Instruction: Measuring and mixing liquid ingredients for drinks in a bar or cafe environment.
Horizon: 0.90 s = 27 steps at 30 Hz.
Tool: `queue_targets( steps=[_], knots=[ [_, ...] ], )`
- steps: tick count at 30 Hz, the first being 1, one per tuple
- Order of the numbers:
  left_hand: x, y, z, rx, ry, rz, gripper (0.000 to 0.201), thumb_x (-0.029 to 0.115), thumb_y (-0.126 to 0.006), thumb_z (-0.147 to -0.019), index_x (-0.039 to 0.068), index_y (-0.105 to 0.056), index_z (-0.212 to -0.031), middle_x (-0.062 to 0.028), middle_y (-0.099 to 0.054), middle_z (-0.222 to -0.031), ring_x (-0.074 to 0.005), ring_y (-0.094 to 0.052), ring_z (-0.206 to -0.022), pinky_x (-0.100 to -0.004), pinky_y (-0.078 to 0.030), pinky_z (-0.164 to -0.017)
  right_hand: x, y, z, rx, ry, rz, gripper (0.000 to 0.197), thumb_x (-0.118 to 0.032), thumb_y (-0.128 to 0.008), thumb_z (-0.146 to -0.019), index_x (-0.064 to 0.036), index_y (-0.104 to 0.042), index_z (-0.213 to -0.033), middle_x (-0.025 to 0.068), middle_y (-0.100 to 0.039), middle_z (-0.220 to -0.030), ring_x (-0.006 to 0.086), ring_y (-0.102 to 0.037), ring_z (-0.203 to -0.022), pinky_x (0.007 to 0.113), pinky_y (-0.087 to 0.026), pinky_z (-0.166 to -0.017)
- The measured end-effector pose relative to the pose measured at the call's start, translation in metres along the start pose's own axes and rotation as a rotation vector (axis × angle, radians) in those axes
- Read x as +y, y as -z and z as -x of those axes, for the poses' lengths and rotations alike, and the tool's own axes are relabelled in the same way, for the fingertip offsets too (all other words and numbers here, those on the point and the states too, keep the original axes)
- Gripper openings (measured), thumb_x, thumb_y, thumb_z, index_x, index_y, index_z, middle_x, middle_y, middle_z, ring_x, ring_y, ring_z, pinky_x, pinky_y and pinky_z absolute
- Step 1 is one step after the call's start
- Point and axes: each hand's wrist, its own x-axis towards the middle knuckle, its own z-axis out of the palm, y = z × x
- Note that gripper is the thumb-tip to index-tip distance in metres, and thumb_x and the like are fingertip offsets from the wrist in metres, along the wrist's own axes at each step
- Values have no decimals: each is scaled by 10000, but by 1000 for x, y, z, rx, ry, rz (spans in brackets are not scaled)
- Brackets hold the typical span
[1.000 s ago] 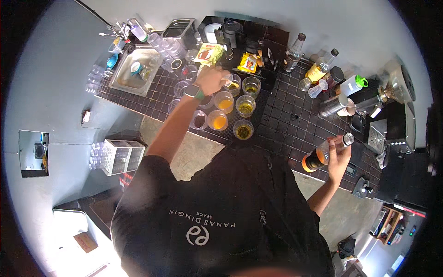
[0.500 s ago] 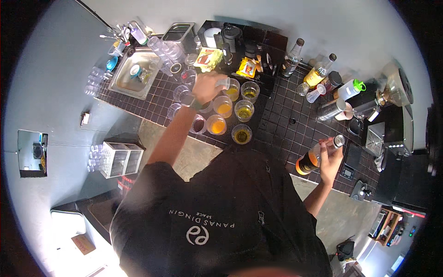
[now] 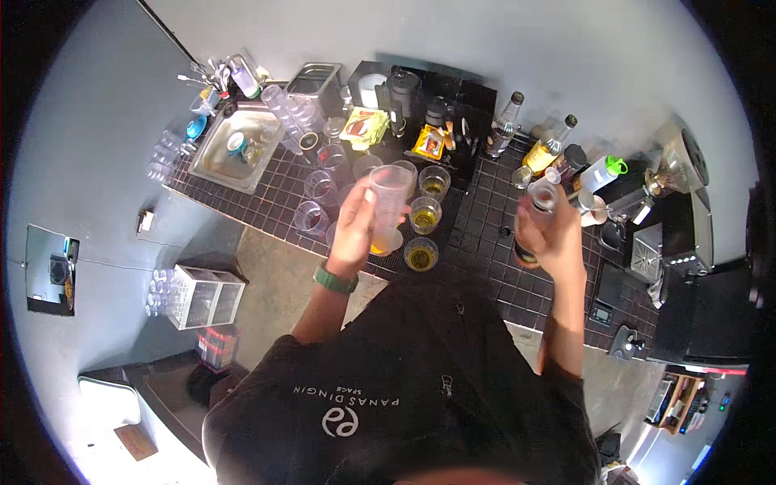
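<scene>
My left hand is closed around a clear conical plastic measuring cup, raised above the counter. Below it, a clear cup with orange liquid is partly hidden. In my right hand is a glass bottle held over the counter, its mouth up; the hand covers much of it. To the right of the measuring cup stand clear cups with yellowish-green liquid: a far one, a middle one and a near one. Other clear cups stand left of my left hand.
A steel sink is set in the black tiled counter at left. At the back lie a yellow packet and a pale yellow packet. Bottles, a green-capped squeeze bottle and a scale are at right.
My left hand has drawn the measuring cup back from the far cups, toward me and up. My right hand has moved the bottle up and slightly left, more upright.
</scene>
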Motion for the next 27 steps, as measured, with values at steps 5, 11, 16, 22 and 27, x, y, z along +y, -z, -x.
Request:
queue_targets(
  steps=[5,11,16,22,27],
  knots=[
    [44,-55,6,-161,-154,-28,599,422,-527,-1036,15,-394,-1455,-156,-610,-1253,-250,-664,-1013,-386,-536,-870,-61,18,-60,-104,499,331,487,-112,-810,-684,-44,-572,-1104,152,-652,-947,359,-652,-915,443,-528,-800],
    [74,-74,1,-216,-295,50,561,384,-553,-1031,44,-416,-1456,-154,-598,-1256,-242,-647,-1038,-386,-527,-908,-108,41,-96,-151,704,505,477,-133,-813,-655,-63,-586,-1069,119,-665,-977,354,-648,-907,438,-531,-794],
    [94,-89,-6,-222,-403,-17,563,397,-550,-1027,58,-411,-1454,-164,-591,-1256,-252,-652,-1010,-387,-524,-888,-122,51,-114,-191,761,581,492,-132,-816,-629,-71,-605,-1069,117,-674,-1005,356,-643,-925,444,-532,-791],
    [109,-98,-19,-232,-501,-25,525,381,-513,-1045,65,-412,-1452,-152,-593,-1267,-239,-646,-1022,-383,-520,-895,-144,64,-126,-126,844,647,371,-162,-768,-731,-67,-566,-1027,120,-619,-832,346,-640,-816,447,-514,-741],
    [115,-105,-22,-255,-459,44,514,360,-493,-1055,54,-398,-1457,-152,-583,-1289,-243,-635,-1065,-393,-509,-939,-156,78,-137,-130,928,770,368,-151,-763,-734,-64,-559,-1028,108,-604,-814,325,-641,-810,443,-503,-736]
  ],
)
